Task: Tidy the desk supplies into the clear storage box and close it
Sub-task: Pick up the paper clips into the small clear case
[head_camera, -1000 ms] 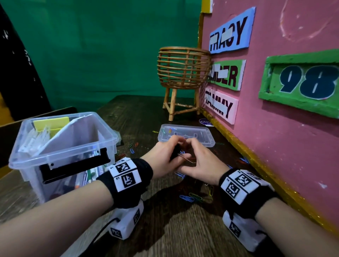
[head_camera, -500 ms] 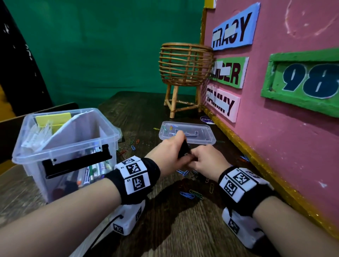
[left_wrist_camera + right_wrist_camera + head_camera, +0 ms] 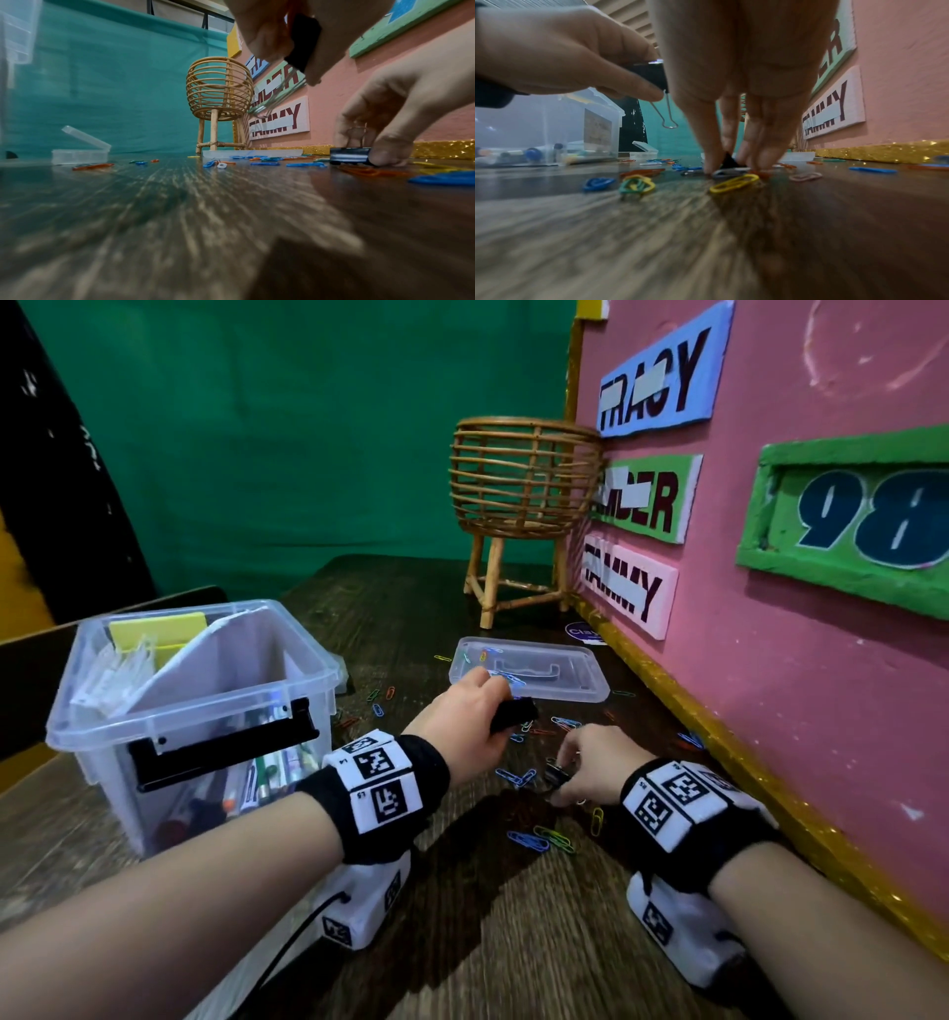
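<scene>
Left grip holds binder clip aloft; right grip pinches second clip on desk.

Classroom-like corner: name plaques on pink wall.

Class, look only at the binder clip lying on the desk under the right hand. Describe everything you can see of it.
The binder clip is small, with a glossy black body that looks like metal and thin silvery wire handles, one standing upright. It lies on the dark wooden desk among coloured paper clips, near the pink wall. The right hand reaches down and pinches it with its fingertips; it has not left the desk.
</scene>
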The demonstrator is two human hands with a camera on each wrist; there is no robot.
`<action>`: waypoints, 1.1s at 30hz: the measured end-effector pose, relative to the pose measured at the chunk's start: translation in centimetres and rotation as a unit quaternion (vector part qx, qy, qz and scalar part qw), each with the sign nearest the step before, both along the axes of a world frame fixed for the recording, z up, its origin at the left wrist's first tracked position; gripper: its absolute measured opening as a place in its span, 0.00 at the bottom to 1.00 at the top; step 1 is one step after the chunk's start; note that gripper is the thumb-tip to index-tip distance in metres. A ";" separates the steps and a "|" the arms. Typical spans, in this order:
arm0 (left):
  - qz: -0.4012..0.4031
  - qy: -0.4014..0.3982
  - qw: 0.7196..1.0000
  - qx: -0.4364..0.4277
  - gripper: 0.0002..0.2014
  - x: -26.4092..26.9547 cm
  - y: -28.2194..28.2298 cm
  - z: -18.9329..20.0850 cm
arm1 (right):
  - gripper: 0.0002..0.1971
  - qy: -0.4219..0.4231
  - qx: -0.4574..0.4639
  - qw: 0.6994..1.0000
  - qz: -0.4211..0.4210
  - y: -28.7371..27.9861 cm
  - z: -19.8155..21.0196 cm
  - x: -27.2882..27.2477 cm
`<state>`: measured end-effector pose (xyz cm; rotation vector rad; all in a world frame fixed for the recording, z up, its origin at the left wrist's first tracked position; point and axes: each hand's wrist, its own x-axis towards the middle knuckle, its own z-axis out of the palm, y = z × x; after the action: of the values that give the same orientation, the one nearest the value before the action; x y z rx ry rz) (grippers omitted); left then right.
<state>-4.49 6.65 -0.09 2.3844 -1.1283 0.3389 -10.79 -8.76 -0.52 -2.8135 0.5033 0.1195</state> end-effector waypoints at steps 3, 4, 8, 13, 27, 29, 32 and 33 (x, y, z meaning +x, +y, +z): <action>0.002 -0.011 1.000 -0.017 0.15 -0.1 0.1 -0.1 | 0.05 -0.034 -0.004 0.999 0.016 0.1 0.2 0.3; 0.002 -0.008 0.999 -0.035 0.15 -0.1 0.1 -0.1 | 0.03 -0.048 -0.006 0.999 0.020 0.1 0.1 0.4; 0.000 0.026 0.998 -0.053 0.08 -0.2 0.0 0.0 | 0.04 -0.149 0.027 0.988 0.011 0.2 -0.3 0.3; 0.042 0.095 0.991 -0.082 0.13 0.1 -0.2 0.0 | 0.06 -0.273 0.058 0.960 0.026 0.5 0.0 0.3; -0.001 0.049 0.993 -0.103 0.07 0.7 0.4 -0.2 | 0.08 -0.376 0.147 0.911 0.083 1.5 0.8 -0.4; -0.028 0.015 0.991 -0.126 0.10 1.0 0.8 -0.1 | 0.07 -0.381 0.183 0.903 0.075 1.4 0.8 -0.3; -0.089 -0.016 0.989 -0.119 0.10 1.0 0.8 -0.2 | 0.08 -0.412 0.180 0.892 0.053 1.2 0.8 -0.2; -0.109 -0.025 0.988 -0.109 0.09 0.8 0.7 -0.3 | 0.10 -0.421 0.183 0.887 0.050 1.1 0.9 -0.2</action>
<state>-3.64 7.38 -0.42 2.0519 -1.2915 0.4259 -10.98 -7.65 0.34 -2.2129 0.1010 -0.8573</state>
